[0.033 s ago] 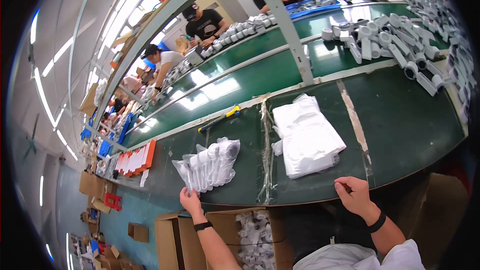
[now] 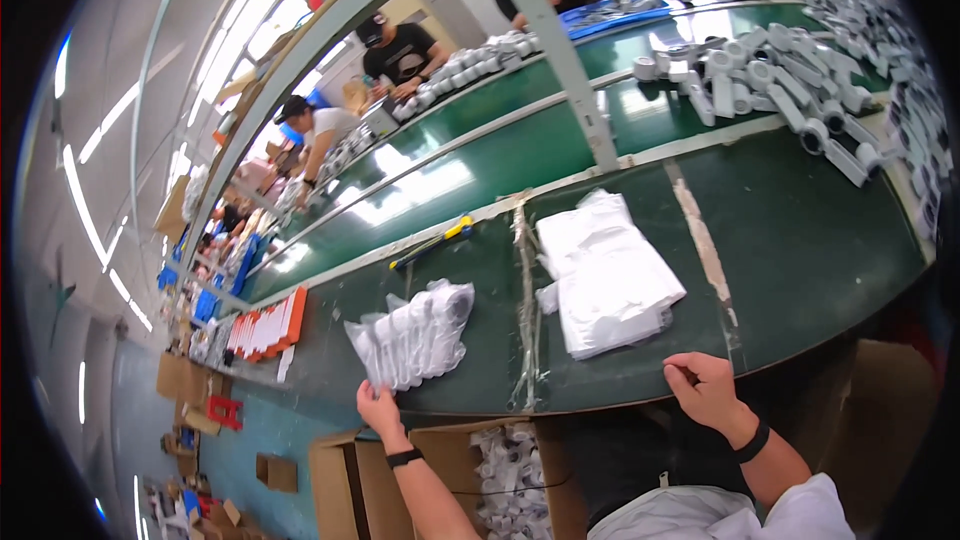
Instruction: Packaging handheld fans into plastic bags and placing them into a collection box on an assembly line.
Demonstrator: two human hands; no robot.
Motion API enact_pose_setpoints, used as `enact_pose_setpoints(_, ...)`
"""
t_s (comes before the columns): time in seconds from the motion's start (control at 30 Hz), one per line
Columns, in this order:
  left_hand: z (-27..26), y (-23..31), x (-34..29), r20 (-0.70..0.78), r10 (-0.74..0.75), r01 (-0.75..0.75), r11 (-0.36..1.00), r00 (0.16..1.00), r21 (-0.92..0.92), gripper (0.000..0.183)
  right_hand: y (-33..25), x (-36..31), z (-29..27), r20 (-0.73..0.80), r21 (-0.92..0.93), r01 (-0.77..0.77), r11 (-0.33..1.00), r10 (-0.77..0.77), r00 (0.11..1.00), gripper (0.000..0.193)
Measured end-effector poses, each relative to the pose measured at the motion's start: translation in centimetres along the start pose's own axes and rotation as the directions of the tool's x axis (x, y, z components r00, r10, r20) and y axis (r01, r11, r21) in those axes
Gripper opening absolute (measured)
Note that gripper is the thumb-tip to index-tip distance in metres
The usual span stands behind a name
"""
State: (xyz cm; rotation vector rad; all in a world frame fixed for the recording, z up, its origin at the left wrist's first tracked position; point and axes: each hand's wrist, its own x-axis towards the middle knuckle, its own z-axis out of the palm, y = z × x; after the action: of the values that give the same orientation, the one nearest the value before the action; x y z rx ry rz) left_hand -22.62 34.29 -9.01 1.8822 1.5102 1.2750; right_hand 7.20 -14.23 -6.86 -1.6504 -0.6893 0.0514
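Note:
A clear plastic bag [image 2: 415, 340] of white, long-handled parts lies side by side on the dark green bench, left of centre. My left hand [image 2: 380, 412] is at its near left corner, fingertips closed on the plastic edge. My right hand [image 2: 702, 385] hovers by the bench's front edge with its fingers curled in and nothing visible in them. Between the two hands and farther back is a stack of flat white plastic bags [image 2: 610, 280], nearer to the right hand.
A yellow-and-black cutter knife [image 2: 432, 242] lies behind the bagged parts. Orange-edged white cards [image 2: 268, 325] sit at left. Grey-white parts [image 2: 770, 80] are heaped at far right. A carton [image 2: 450, 440] of wrapped parts stands below the bench. Several co-workers sit across the green conveyor [image 2: 420, 175].
The whole scene has shifted slightly left in the view. Both hands keep nearly the same pose, and the bagged parts stay where they were on the bench.

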Motion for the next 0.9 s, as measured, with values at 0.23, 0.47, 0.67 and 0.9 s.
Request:
enact_pose_setpoints(0.23, 1.4, 14.1, -8.1, -0.03, 0.261, -0.263, 0.957, 0.965, -0.124, 0.026, -0.2, 0.1, 0.1, 0.037, -0.005, -0.024, 1.0, 0.024, 0.999, 0.013)
enact_pose_setpoints(0.47, 8.4, 19.0, -21.9, 0.508, 0.372, -0.045, 0.838, 0.777, -0.544, 0.012, -3.9, 3.8, -8.7, -0.008, -0.143, -0.066, 0.988, 0.065, 0.998, 0.027)
enact_pose_setpoints(0.67, 9.0, 19.5, -23.8, 0.508, 0.322, -0.102, 0.905, 0.799, -0.414, 0.015, 2.6, 12.7, -21.8, -0.5, -0.467, -0.353, 0.811, 0.087, 0.862, 0.044)
enact_pose_setpoints(0.9, 10.2, 19.9, -24.1, 0.535, 0.234, 0.036, 0.895, 0.812, -0.445, 0.009, 14.2, 18.8, -32.7, -0.579, -0.762, -0.568, 0.311, 0.065, 0.813, 0.077)
